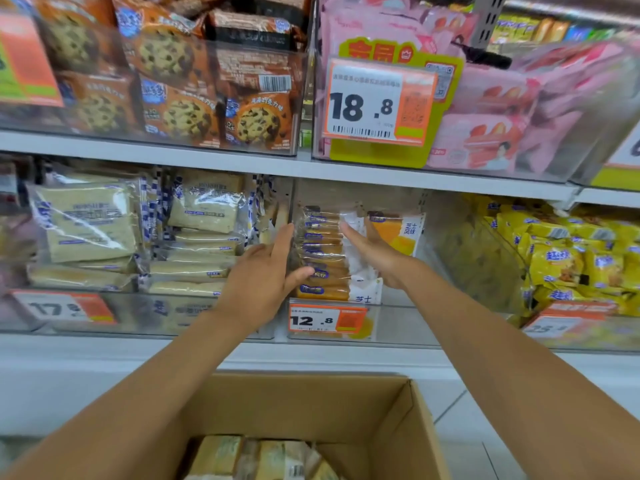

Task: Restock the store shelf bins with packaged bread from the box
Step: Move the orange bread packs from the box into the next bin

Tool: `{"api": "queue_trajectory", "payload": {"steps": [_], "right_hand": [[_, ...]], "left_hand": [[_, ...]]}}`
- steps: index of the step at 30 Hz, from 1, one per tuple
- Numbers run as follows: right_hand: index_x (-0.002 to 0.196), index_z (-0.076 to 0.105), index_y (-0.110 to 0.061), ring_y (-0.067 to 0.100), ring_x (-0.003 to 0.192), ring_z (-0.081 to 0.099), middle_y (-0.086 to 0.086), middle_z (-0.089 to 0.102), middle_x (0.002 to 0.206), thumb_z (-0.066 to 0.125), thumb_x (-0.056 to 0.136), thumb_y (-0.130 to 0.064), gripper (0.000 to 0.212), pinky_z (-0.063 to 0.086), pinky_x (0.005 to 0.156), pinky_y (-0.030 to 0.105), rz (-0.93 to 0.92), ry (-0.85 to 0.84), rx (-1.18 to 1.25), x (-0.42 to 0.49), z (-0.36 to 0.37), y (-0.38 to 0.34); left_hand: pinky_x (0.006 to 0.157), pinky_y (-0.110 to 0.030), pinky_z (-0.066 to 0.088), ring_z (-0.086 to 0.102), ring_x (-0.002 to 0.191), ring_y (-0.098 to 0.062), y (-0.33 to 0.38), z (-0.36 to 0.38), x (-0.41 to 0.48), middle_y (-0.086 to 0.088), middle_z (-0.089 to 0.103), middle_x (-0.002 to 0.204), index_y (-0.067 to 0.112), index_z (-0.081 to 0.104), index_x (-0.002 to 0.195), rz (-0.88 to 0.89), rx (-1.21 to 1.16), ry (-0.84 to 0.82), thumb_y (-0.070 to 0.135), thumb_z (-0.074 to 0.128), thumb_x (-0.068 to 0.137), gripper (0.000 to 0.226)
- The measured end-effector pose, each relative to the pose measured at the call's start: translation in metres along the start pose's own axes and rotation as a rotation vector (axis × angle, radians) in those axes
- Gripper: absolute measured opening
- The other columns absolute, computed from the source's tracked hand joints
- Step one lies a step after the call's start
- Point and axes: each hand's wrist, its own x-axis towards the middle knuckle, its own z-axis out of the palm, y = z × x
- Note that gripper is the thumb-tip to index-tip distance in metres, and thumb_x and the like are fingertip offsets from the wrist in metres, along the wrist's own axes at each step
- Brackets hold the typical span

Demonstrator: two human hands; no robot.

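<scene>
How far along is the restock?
Done: a row of orange bread packs stands in the 12.8 bin. In hand: left hand and right hand press flat against the row's sides. Left: pale packs lie in the box; the bin has room on its right.

Left hand [266, 275] and right hand [375, 252] are flanking the stacked bread packs [323, 261] in the clear bin [398, 322], fingers [283, 239] straight; the cardboard box [311, 407] is sitting open below.
</scene>
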Motion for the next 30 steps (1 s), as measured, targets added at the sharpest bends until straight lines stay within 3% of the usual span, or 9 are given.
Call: {"api": "queue_trajectory", "payload": {"steps": [3, 7, 10, 14, 17, 19, 21, 25, 30], "right_hand": [[0.150, -0.015, -0.047, 0.031, 0.147, 0.025, -0.008, 0.005, 0.164, 0.040, 0.077, -0.084, 0.098, 0.041, 0.098, 0.051, 0.040, -0.053, -0.174, -0.016, -0.009, 0.003], [0.152, -0.017, -0.039, 0.024, 0.147, 0.025, -0.005, 0.016, 0.163, 0.046, 0.080, -0.079, 0.104, 0.032, 0.113, 0.040, 0.008, -0.130, -0.317, -0.027, 0.007, 0.011], [0.153, -0.014, -0.035, 0.022, 0.151, 0.014, -0.006, 0.005, 0.164, 0.051, 0.073, -0.084, 0.114, 0.023, 0.120, 0.041, -0.080, -0.110, -0.379, -0.021, 0.020, 0.011], [0.156, -0.002, -0.035, 0.025, 0.150, 0.017, -0.002, 0.010, 0.164, 0.044, 0.087, -0.072, 0.090, 0.022, 0.117, 0.038, -0.076, -0.044, -0.361, -0.028, 0.014, 0.008], [0.154, 0.023, -0.030, 0.028, 0.146, 0.023, 0.008, 0.026, 0.159, 0.051, 0.089, -0.065, 0.078, 0.026, 0.117, 0.042, -0.232, 0.205, -0.487, -0.045, 0.012, 0.010], [0.139, 0.049, -0.021, 0.025, 0.128, 0.043, 0.008, 0.049, 0.134, 0.062, 0.091, -0.048, 0.056, 0.037, 0.106, 0.037, -0.404, 0.415, -0.544, -0.065, 0.016, 0.010], [0.114, 0.063, -0.016, 0.019, 0.100, 0.054, 0.001, 0.055, 0.105, 0.066, 0.089, -0.031, 0.030, 0.047, 0.087, 0.036, -0.547, 0.533, -0.531, -0.093, 0.026, 0.012], [0.098, 0.064, -0.017, 0.015, 0.077, 0.054, -0.006, 0.055, 0.085, 0.067, 0.086, -0.024, 0.015, 0.049, 0.070, 0.035, -0.550, 0.362, -0.516, -0.134, 0.059, 0.047], [0.117, 0.062, -0.021, 0.013, 0.098, 0.059, -0.005, 0.062, 0.108, 0.061, 0.093, -0.039, 0.030, 0.050, 0.086, 0.032, -0.222, 0.009, -0.591, -0.154, 0.113, 0.153]], "left_hand": [[0.072, -0.034, 0.035, 0.055, 0.103, -0.030, -0.002, 0.003, 0.001, 0.000, 0.046, 0.088, 0.016, 0.011, 0.156, 0.000, 0.005, 0.000, 0.061, 0.032, 0.093, 0.080], [0.077, -0.039, 0.042, 0.055, 0.110, -0.034, -0.003, 0.005, 0.000, -0.011, 0.062, 0.102, 0.015, 0.011, 0.156, 0.001, 0.004, 0.012, 0.070, 0.013, 0.080, 0.094], [0.084, -0.040, 0.044, 0.053, 0.116, -0.036, -0.003, 0.007, 0.000, -0.015, 0.063, 0.115, 0.014, 0.011, 0.156, -0.001, -0.016, 0.024, 0.064, 0.027, 0.090, 0.084], [0.087, -0.040, 0.045, 0.053, 0.118, -0.035, -0.002, 0.004, 0.001, -0.017, 0.059, 0.127, 0.014, 0.008, 0.157, 0.006, -0.053, -0.029, 0.057, 0.041, 0.096, 0.081], [0.105, -0.042, 0.040, 0.041, 0.136, -0.031, 0.005, -0.006, -0.006, -0.011, 0.040, 0.153, 0.014, 0.019, 0.156, -0.024, -0.003, 0.017, 0.051, 0.048, 0.098, 0.074], [0.094, -0.039, 0.043, 0.050, 0.123, -0.028, 0.012, -0.012, -0.017, -0.007, 0.055, 0.133, 0.017, 0.045, 0.140, -0.029, 0.057, 0.197, 0.043, 0.052, 0.098, 0.050], [0.068, -0.034, 0.042, 0.058, 0.093, -0.024, 0.021, -0.014, -0.036, 0.001, 0.059, 0.091, 0.020, 0.056, 0.110, -0.046, -0.017, 0.278, 0.036, 0.056, 0.097, 0.021], [0.063, -0.034, 0.046, 0.058, 0.076, -0.022, 0.014, 0.012, -0.091, 0.004, 0.058, 0.078, 0.021, 0.055, 0.101, -0.155, -0.136, 0.037, 0.038, 0.056, 0.097, 0.018], [0.077, -0.039, 0.054, 0.063, 0.088, -0.018, -0.036, 0.082, -0.185, 0.006, 0.065, 0.095, 0.024, 0.057, 0.105, -0.387, -0.209, -0.339, 0.044, 0.054, 0.097, 0.021]]}}
